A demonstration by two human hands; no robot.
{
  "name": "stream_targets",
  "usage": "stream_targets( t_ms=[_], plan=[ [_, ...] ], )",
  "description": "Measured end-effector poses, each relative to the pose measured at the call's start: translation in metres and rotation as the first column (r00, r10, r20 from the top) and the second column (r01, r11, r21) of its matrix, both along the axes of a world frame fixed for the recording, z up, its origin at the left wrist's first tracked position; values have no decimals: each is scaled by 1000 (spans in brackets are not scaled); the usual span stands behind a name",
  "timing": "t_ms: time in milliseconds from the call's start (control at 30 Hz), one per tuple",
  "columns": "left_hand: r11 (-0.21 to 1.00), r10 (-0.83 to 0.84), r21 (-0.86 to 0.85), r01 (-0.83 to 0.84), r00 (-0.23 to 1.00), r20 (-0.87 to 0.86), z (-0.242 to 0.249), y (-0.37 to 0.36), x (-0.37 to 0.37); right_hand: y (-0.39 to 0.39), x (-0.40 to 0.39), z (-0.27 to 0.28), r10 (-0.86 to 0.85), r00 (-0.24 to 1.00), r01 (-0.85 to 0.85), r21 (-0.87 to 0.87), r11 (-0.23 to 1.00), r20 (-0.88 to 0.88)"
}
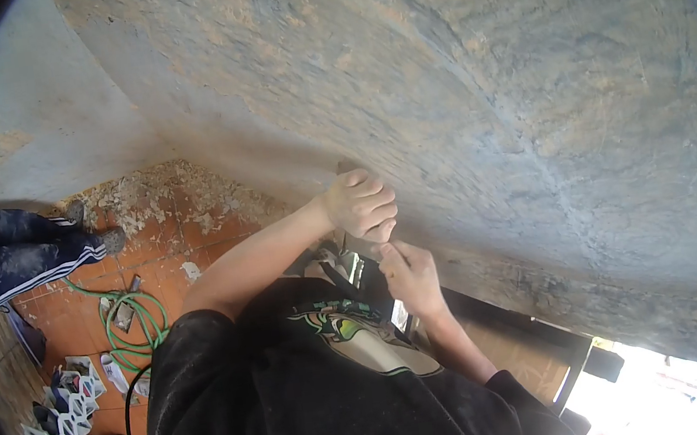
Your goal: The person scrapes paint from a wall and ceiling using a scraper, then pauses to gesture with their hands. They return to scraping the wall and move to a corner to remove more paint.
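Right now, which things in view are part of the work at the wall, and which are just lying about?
In use:
left hand, closed on a tool handle against the wall
right hand, by the tool

Lying about:
green hose coiled on the floor
rubble along the wall's foot
white lattice pieces
a person's legs

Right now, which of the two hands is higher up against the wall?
The left hand, a closed fist pressing a tool to the wall; the right hand sits lower, nearer the black shirt.

Rough wall (453, 72) close ahead of both hands; open floor (184, 239) below-left.
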State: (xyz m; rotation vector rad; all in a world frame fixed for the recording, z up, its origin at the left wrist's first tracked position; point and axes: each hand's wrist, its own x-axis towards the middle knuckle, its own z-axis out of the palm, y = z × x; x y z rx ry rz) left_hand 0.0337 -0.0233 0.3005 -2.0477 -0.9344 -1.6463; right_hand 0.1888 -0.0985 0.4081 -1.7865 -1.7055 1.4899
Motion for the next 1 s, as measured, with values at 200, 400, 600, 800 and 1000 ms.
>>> stream_targets(
  t_ms=[200, 400, 600, 800, 1000],
  plan=[
    [997, 62, 42, -66, 995, 80, 10, 2, 14, 3, 9, 16, -174, 981, 163, -114, 980, -91],
    [994, -89, 60, 88, 996, 22, 18, 3, 28, -6, 16, 14, -149, 983, 146, -36, 989, -105],
    [992, -126, -5, 126, 992, 0, 2, -9, 3, -17, 10, -10, -158, 977, 151, -61, 987, -142],
    [999, -22, 37, 21, 1000, 13, 13, 2, 16, 2, 20, 3, -298, 922, 229, -272, 934, -246],
    [996, -72, 58, 72, 997, -17, 14, -1, 17, -7, 20, 9, -300, 929, 249, -233, 940, -217]
  ],
)
